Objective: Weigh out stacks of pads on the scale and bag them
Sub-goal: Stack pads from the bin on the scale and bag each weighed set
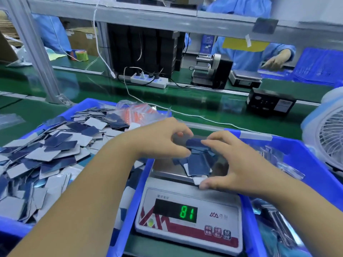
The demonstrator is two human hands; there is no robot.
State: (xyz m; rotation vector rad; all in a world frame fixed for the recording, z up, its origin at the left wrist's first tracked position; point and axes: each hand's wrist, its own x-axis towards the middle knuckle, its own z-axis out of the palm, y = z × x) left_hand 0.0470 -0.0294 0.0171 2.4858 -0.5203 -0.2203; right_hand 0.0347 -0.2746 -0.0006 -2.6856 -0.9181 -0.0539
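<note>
Resting on the green bench, a white digital scale is seen between two blue bins, its green display reading 81. A loose heap of blue and white pads lies on the scale's steel platform. Both hands are held over this heap. The left hand is curled, its grip closed with fingers and thumb pinching a dark blue pad at the top of the heap. The right hand is placed against the right side of the heap; its fingertips are touching the same top pad, and its thumb is pressed on a white pad at the platform's near edge. Its fingers are bent round the heap, so the grip is taken as closed on the pads.

The left blue bin is filled with many more scattered pads, with clear bags having orange strips lying at its far end. The right blue bin holds clear bagged items, blurred. A white fan stands at the far right. A power strip, a dark control box and a second scale are noted farther back, where a person in a blue gown is working.
</note>
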